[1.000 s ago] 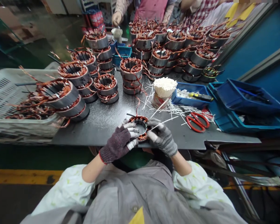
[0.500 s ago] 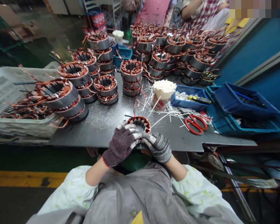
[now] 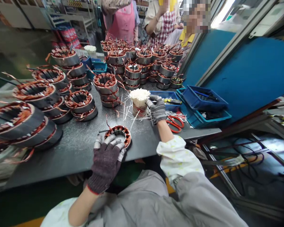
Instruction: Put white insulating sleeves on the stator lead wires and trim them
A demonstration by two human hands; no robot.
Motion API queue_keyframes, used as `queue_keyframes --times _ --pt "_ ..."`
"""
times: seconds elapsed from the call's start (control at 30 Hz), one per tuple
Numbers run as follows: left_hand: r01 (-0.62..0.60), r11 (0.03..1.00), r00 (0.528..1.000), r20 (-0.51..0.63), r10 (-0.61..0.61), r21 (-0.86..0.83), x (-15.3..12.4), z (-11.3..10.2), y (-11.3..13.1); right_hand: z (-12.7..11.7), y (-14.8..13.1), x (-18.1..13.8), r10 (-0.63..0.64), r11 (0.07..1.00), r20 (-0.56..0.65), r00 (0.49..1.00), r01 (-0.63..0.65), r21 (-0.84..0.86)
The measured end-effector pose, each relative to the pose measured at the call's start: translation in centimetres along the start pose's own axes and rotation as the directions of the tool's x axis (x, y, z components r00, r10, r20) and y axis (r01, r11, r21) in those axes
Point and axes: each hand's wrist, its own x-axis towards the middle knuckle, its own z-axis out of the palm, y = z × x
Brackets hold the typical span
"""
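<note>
My left hand (image 3: 107, 160), in a dark purple knit glove with whitish fingertips, lies over the near left side of a small motor stator (image 3: 127, 134). Its fingers curl over the rim; the near side is hidden beneath them. Copper windings line that ring, and a dark lead sticks out to the left. My right hand (image 3: 156, 108), in a grey glove, is at the right edge of a bundle of thin white sticks (image 3: 139, 94) standing in a can (image 3: 139, 110). The fingers are bent together against the sticks; how many they pinch is hidden. Loose white sticks (image 3: 126, 110) lie around the can.
Stacked stators (image 3: 80, 104) stand on the left and along the back. Red-handled scissors (image 3: 176, 124) lie right of my right hand. Blue bins (image 3: 203, 101) sit at the right, with a yellow-handled tool (image 3: 172, 101) nearby. Several people stand behind the table (image 3: 82, 148).
My right hand has left the stator and reached forward to the stick bundle. My left hand stays on the stator. The view has turned to the right.
</note>
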Motion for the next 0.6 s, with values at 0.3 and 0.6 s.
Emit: queue_keyframes --times 0.3,0.6 --pt "-0.074 0.992 0.997 0.016 0.076 -0.105 0.0 0.7 -1.9 -0.4 -1.2 0.1 0.096 0.955 0.131 0.987 -0.128 0.269" --pt "-0.077 0.991 0.995 0.051 0.083 -0.107 0.4 0.7 -3.0 -0.9 -1.6 0.2 -0.018 0.968 0.166 0.986 -0.025 0.251"
